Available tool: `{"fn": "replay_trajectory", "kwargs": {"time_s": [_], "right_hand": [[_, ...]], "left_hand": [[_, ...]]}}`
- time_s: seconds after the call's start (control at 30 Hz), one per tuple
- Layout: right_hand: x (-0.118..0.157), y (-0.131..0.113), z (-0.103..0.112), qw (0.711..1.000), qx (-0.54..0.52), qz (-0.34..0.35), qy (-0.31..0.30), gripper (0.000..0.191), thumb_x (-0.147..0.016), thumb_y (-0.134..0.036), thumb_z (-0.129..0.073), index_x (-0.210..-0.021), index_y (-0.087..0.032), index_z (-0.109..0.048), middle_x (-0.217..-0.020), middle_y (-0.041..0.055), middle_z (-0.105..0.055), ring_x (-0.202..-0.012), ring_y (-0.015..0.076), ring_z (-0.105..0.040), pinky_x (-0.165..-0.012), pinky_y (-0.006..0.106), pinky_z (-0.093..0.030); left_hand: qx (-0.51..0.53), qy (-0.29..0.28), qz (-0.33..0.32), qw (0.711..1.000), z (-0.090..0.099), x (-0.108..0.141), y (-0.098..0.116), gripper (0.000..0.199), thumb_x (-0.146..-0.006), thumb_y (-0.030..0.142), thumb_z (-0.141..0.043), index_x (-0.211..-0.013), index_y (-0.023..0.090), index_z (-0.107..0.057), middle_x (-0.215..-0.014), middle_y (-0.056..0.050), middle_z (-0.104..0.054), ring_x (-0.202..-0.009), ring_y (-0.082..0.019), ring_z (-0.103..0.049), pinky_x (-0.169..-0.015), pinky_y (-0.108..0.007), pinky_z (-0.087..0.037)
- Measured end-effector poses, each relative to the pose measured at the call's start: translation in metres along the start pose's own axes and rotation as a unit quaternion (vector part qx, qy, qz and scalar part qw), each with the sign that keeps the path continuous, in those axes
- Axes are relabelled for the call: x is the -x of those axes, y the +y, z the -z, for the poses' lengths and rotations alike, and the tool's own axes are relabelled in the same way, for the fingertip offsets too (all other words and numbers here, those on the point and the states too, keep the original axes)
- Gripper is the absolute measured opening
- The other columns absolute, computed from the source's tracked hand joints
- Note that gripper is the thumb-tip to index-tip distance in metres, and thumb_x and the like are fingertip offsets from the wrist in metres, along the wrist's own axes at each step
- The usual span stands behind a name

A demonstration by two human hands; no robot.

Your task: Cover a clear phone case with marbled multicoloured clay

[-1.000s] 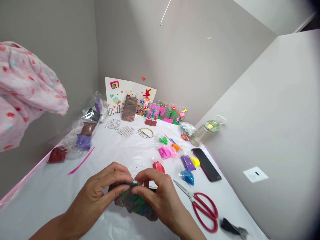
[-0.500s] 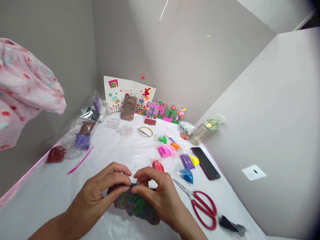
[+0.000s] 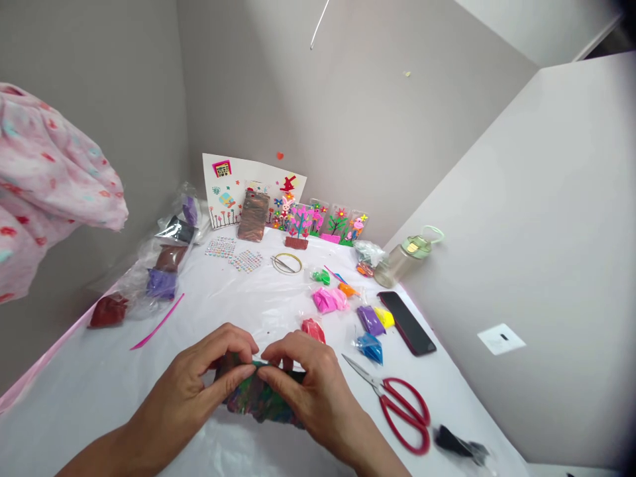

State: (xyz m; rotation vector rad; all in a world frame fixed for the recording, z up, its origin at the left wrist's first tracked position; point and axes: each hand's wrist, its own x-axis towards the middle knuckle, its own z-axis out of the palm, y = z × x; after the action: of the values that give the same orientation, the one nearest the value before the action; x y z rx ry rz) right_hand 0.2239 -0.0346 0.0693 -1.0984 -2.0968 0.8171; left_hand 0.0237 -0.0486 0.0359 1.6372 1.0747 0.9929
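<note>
Pinching a mottled dark piece low over the white-covered bench

The left hand and the right hand meet at the piece's upper edge, thumb tips almost together near its middle. On each, the fingers are bent and nearly closed toward the thumb, with the piece's edge held between; the lower fingertips are hidden behind it. The piece, streaked green, purple and black, is at the near side of the bench; whether its underside touches the cover cannot be told.

Just beyond the right hand lies a red packet. Farther right are a blue packet, a purple packet and a yellow packet, then a dark phone. Red-handled scissors lie beside the right wrist, blades nearly together, with a blurred black packet past the handles.

Left of the hands, a thin pink strip lies slantwise near a dark red packet. Toward the back, a brown streaked panel leans against a decorated white board, and a clear bottle with a green lid stands tilted in view at the right edge.
</note>
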Motion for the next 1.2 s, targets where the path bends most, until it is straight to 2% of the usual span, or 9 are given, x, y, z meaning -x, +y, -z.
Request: {"fn": "replay_trajectory", "kwargs": {"time_s": [0.17,0.3,0.4,0.5,0.6,0.73,0.9,1.03,1.2], "right_hand": [[-0.0001,0.0002,-0.0015,0.999,0.020,0.032,0.009,0.004,-0.088,-0.017,-0.070,-0.084,-0.018,-0.070,-0.075,0.0008,-0.067,-0.069,0.0124,-0.058,-0.063,0.023,-0.040],[0.0007,0.0020,-0.0005,0.998,0.033,0.048,0.015,0.003,-0.090,-0.020,-0.069,-0.088,-0.019,-0.070,-0.077,0.0016,-0.069,-0.071,0.0134,-0.059,-0.064,0.024,-0.041],[0.0008,0.0035,0.0007,0.997,0.043,0.055,0.027,0.004,-0.090,-0.022,-0.069,-0.089,-0.019,-0.070,-0.078,0.0025,-0.069,-0.071,0.0143,-0.060,-0.065,0.025,-0.042],[0.0004,0.0036,0.0014,0.996,0.054,0.067,0.035,0.006,-0.090,-0.023,-0.070,-0.094,-0.018,-0.070,-0.079,0.0035,-0.070,-0.071,0.0155,-0.060,-0.065,0.026,-0.043],[0.0004,0.0020,0.0012,0.995,0.060,0.076,0.034,0.012,-0.089,-0.024,-0.071,-0.100,-0.018,-0.070,-0.079,0.0036,-0.070,-0.070,0.0160,-0.061,-0.065,0.026,-0.043],[0.0012,0.0004,0.0003,0.994,0.067,0.076,0.026,0.011,-0.089,-0.029,-0.072,-0.095,-0.020,-0.072,-0.077,0.0031,-0.070,-0.071,0.0165,-0.061,-0.064,0.026,-0.043],[0.0010,-0.0016,0.0008,0.993,0.079,0.085,0.009,0.011,-0.095,-0.023,-0.063,-0.092,-0.019,-0.072,-0.077,0.0031,-0.070,-0.072,0.0158,-0.059,-0.066,0.027,-0.041],[0.0000,-0.0039,0.0008,0.993,0.089,0.082,-0.002,0.012,-0.095,-0.021,-0.061,-0.090,-0.019,-0.072,-0.075,0.0030,-0.067,-0.072,0.0156,-0.058,-0.066,0.027,-0.041],[-0.0001,-0.0039,-0.0012,0.994,0.075,0.080,0.025,0.009,-0.094,-0.023,-0.063,-0.091,-0.020,-0.071,-0.076,0.0027,-0.067,-0.071,0.0154,-0.058,-0.065,0.027,-0.042]], "left_hand": [[0.065,-0.014,0.058,0.996,-0.0003,0.0009,-0.0008,0.017,-0.096,0.043,-0.055,-0.089,0.027,-0.058,-0.092,0.003,-0.058,-0.073,-0.012,-0.057,-0.063,-0.020,-0.049],[0.058,-0.008,0.044,0.997,0.0028,0.0013,-0.0024,0.013,-0.093,0.041,-0.059,-0.096,0.028,-0.060,-0.091,0.003,-0.059,-0.073,-0.013,-0.059,-0.066,-0.021,-0.052],[0.023,0.010,0.031,0.999,0.0074,0.0009,-0.0037,0.013,-0.090,0.039,-0.064,-0.098,0.029,-0.062,-0.097,0.002,-0.062,-0.086,-0.016,-0.063,-0.075,-0.022,-0.054],[0.013,0.026,0.048,0.998,0.0096,0.0011,-0.0046,0.016,-0.089,0.040,-0.065,-0.102,0.032,-0.063,-0.100,0.002,-0.066,-0.098,-0.019,-0.065,-0.083,-0.022,-0.055],[0.020,0.036,0.058,0.997,0.0086,0.0019,-0.0045,0.016,-0.089,0.041,-0.065,-0.101,0.032,-0.064,-0.096,0.003,-0.067,-0.090,-0.017,-0.067,-0.079,-0.020,-0.056],[0.019,0.032,0.049,0.998,0.0066,0.0032,-0.0037,0.014,-0.090,0.042,-0.064,-0.098,0.031,-0.065,-0.091,0.004,-0.067,-0.084,-0.015,-0.068,-0.075,-0.019,-0.057],[0.036,0.029,0.062,0.997,0.0034,0.0037,-0.0041,0.018,-0.088,0.040,-0.067,-0.104,0.032,-0.064,-0.097,0.004,-0.069,-0.088,-0.016,-0.069,-0.079,-0.020,-0.057],[0.038,0.029,0.076,0.996,0.0008,0.0032,-0.0030,0.015,-0.091,0.042,-0.063,-0.100,0.031,-0.064,-0.094,0.003,-0.068,-0.085,-0.017,-0.069,-0.079,-0.023,-0.057],[0.070,0.040,0.099,0.992,0.0001,0.0028,-0.0007,0.023,-0.086,0.045,-0.069,-0.104,0.031,-0.064,-0.099,0.003,-0.069,-0.091,-0.019,-0.070,-0.081,-0.024,-0.058]]}}
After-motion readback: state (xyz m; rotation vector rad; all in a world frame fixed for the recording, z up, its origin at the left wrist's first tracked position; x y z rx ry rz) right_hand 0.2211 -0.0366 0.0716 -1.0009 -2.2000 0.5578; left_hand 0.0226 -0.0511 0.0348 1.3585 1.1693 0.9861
